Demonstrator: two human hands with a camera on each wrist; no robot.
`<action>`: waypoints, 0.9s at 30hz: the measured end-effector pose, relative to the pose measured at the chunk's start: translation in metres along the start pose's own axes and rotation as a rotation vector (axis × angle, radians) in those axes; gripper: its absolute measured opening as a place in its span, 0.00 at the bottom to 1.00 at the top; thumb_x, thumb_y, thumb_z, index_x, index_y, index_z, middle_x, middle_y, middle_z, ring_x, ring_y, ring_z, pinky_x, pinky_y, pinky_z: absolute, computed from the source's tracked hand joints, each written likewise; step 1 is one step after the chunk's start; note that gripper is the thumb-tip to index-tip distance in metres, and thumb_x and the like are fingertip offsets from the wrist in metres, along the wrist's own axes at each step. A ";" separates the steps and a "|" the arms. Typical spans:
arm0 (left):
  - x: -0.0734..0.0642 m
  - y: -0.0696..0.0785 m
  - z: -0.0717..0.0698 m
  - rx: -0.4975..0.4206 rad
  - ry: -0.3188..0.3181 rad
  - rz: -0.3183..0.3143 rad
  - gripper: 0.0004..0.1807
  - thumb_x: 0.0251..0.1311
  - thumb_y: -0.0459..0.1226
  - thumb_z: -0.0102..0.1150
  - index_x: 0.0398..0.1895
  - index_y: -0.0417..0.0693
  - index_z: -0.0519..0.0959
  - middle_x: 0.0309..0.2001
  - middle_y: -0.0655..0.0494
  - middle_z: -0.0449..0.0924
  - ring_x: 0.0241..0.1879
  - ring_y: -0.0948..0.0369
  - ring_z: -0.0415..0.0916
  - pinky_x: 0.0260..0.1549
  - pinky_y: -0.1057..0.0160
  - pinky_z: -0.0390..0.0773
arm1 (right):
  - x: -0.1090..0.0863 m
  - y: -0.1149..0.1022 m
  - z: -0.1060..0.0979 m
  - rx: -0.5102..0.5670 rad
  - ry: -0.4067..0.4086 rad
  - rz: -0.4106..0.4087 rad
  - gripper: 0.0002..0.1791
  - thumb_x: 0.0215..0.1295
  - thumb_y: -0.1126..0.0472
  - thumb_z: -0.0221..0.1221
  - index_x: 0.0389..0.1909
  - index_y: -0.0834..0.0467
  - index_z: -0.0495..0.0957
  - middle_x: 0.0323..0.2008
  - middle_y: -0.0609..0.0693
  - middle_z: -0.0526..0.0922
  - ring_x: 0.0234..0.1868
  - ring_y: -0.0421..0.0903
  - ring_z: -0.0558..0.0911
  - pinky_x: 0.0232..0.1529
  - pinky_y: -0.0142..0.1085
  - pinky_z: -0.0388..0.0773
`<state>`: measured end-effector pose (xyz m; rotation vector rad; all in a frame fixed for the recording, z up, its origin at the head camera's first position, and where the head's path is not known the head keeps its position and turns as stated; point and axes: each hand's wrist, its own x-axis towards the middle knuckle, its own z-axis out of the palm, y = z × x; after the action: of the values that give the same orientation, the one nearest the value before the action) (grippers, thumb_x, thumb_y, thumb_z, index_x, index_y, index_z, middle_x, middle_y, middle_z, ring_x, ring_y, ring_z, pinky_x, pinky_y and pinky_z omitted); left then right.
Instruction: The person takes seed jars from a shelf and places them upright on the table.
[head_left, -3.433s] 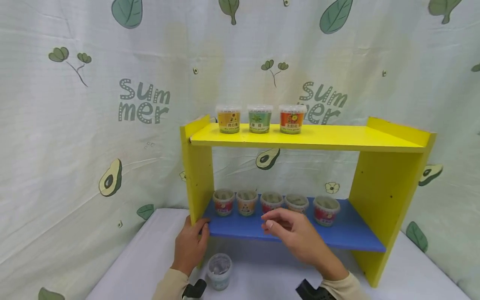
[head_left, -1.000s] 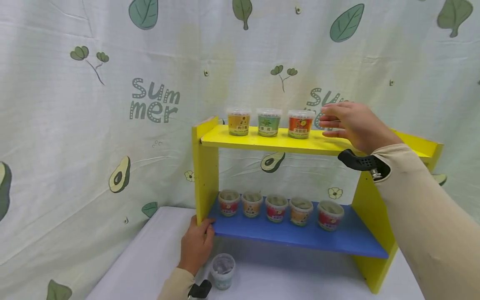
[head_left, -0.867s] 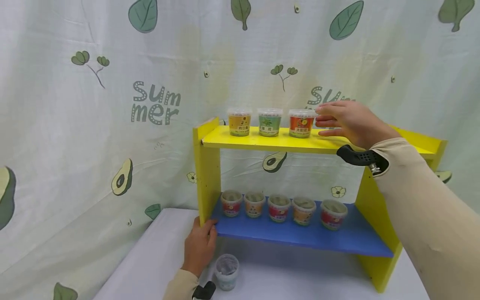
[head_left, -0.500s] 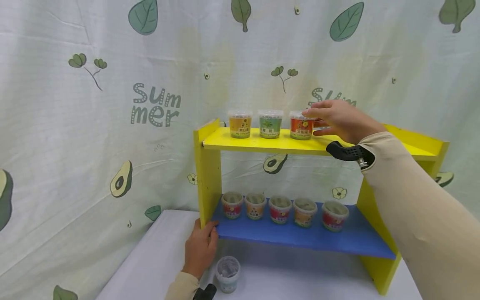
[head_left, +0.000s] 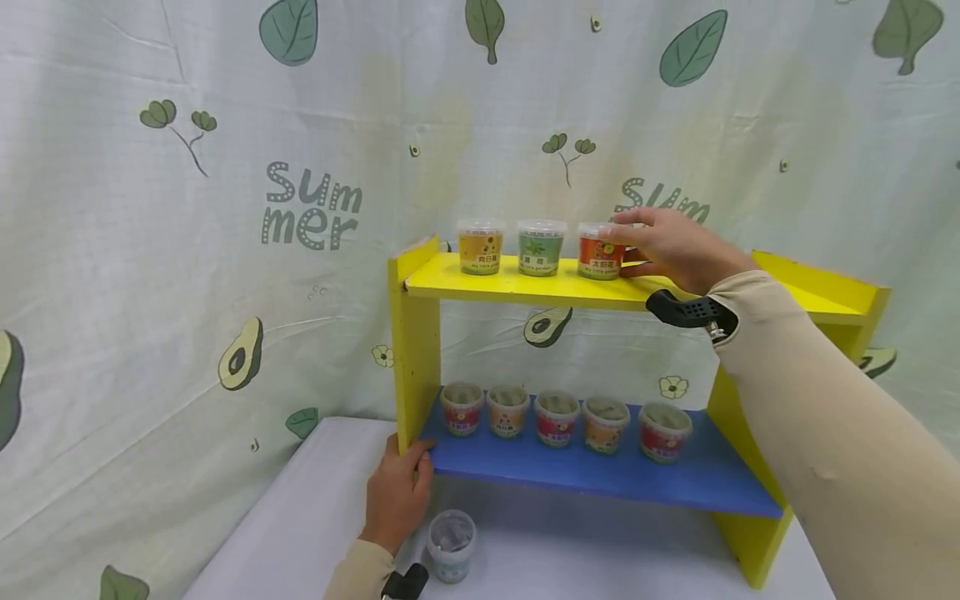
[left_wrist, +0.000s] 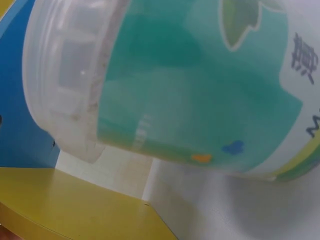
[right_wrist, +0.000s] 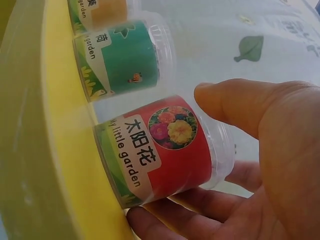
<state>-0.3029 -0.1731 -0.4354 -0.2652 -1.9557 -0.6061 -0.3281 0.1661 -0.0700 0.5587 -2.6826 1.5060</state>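
Note:
My right hand (head_left: 670, 247) is curled about the right side of a red-labelled lidded plastic cup (head_left: 597, 252) on the top yellow board. In the right wrist view the thumb (right_wrist: 222, 102) reaches over near the cup's lid, while the other fingers lie along its far side. To its left stand a green-labelled cup (head_left: 540, 248) and an orange-labelled cup (head_left: 480, 247). My left hand (head_left: 397, 496) grips the shelf's left side panel (head_left: 416, 367), thumb over the edge of the blue board. Another green-labelled cup (left_wrist: 195, 85) fills the left wrist view.
Several cups with red or orange labels, including one red-labelled cup (head_left: 664, 433), stand in a row on the blue lower board (head_left: 600, 479). On the white table, a cup (head_left: 452, 546) stands beside my left wrist. A printed curtain (head_left: 187, 267) hangs behind the shelf.
My right hand has risen from before the lower board to the top one, then moved left onto the red-labelled cup, which has shifted slightly left. My left hand keeps its grip.

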 end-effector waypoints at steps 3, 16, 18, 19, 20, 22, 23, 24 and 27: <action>0.000 0.002 -0.001 0.001 -0.008 -0.005 0.10 0.56 0.37 0.53 0.40 0.55 0.81 0.43 0.46 0.72 0.29 0.53 0.76 0.22 0.51 0.74 | -0.001 0.001 0.001 -0.004 0.025 -0.010 0.46 0.60 0.42 0.56 0.71 0.57 0.47 0.62 0.59 0.63 0.60 0.57 0.65 0.58 0.50 0.64; 0.003 0.001 -0.001 -0.025 -0.015 0.021 0.09 0.58 0.37 0.52 0.39 0.53 0.81 0.43 0.45 0.72 0.30 0.53 0.76 0.23 0.50 0.75 | -0.014 0.005 0.007 0.044 0.248 -0.082 0.43 0.54 0.33 0.55 0.64 0.56 0.61 0.56 0.55 0.69 0.52 0.54 0.71 0.49 0.44 0.74; 0.004 0.001 0.000 -0.022 -0.018 0.015 0.10 0.58 0.37 0.52 0.39 0.54 0.81 0.43 0.45 0.72 0.30 0.53 0.76 0.23 0.50 0.75 | -0.015 0.004 0.007 0.055 0.247 -0.086 0.42 0.54 0.34 0.56 0.63 0.56 0.62 0.56 0.55 0.69 0.52 0.54 0.71 0.48 0.44 0.74; 0.003 0.000 0.000 -0.017 -0.021 0.008 0.10 0.58 0.38 0.52 0.39 0.54 0.81 0.43 0.46 0.72 0.30 0.53 0.76 0.24 0.51 0.75 | -0.015 0.004 0.007 0.061 0.243 -0.086 0.42 0.54 0.34 0.56 0.64 0.56 0.62 0.56 0.54 0.69 0.53 0.54 0.71 0.47 0.44 0.74; 0.003 0.000 0.000 -0.013 -0.022 0.002 0.10 0.58 0.38 0.52 0.39 0.54 0.81 0.43 0.46 0.72 0.30 0.53 0.76 0.24 0.51 0.75 | -0.015 0.003 0.008 0.066 0.240 -0.085 0.42 0.54 0.34 0.56 0.64 0.56 0.62 0.56 0.55 0.68 0.53 0.54 0.71 0.47 0.45 0.74; 0.002 -0.001 0.000 -0.008 -0.025 -0.006 0.09 0.58 0.38 0.52 0.39 0.55 0.81 0.43 0.46 0.72 0.31 0.54 0.76 0.24 0.51 0.76 | -0.015 0.003 0.009 0.076 0.235 -0.084 0.42 0.55 0.34 0.55 0.64 0.57 0.62 0.56 0.55 0.68 0.53 0.55 0.70 0.47 0.46 0.74; 0.002 -0.001 0.000 -0.006 -0.027 -0.009 0.09 0.58 0.38 0.52 0.39 0.55 0.81 0.43 0.45 0.72 0.31 0.54 0.76 0.24 0.51 0.76 | -0.015 0.003 0.009 0.079 0.236 -0.081 0.42 0.55 0.34 0.55 0.63 0.57 0.62 0.56 0.55 0.68 0.53 0.55 0.70 0.47 0.46 0.74; 0.002 -0.001 0.000 -0.006 -0.032 -0.012 0.09 0.58 0.38 0.52 0.39 0.55 0.81 0.43 0.45 0.72 0.31 0.54 0.75 0.25 0.51 0.76 | -0.015 0.003 0.009 0.082 0.239 -0.078 0.42 0.55 0.34 0.55 0.63 0.57 0.62 0.56 0.55 0.68 0.53 0.55 0.70 0.47 0.46 0.74; 0.001 0.000 0.000 -0.008 -0.043 -0.015 0.09 0.59 0.38 0.52 0.40 0.54 0.81 0.43 0.45 0.72 0.31 0.54 0.76 0.25 0.52 0.76 | -0.017 0.004 0.009 0.092 0.249 -0.075 0.41 0.56 0.34 0.55 0.63 0.57 0.62 0.55 0.54 0.68 0.52 0.55 0.70 0.47 0.46 0.74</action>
<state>-0.3035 -0.1735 -0.4348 -0.2708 -1.9990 -0.6222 -0.3124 0.1655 -0.0818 0.4368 -2.3915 1.5694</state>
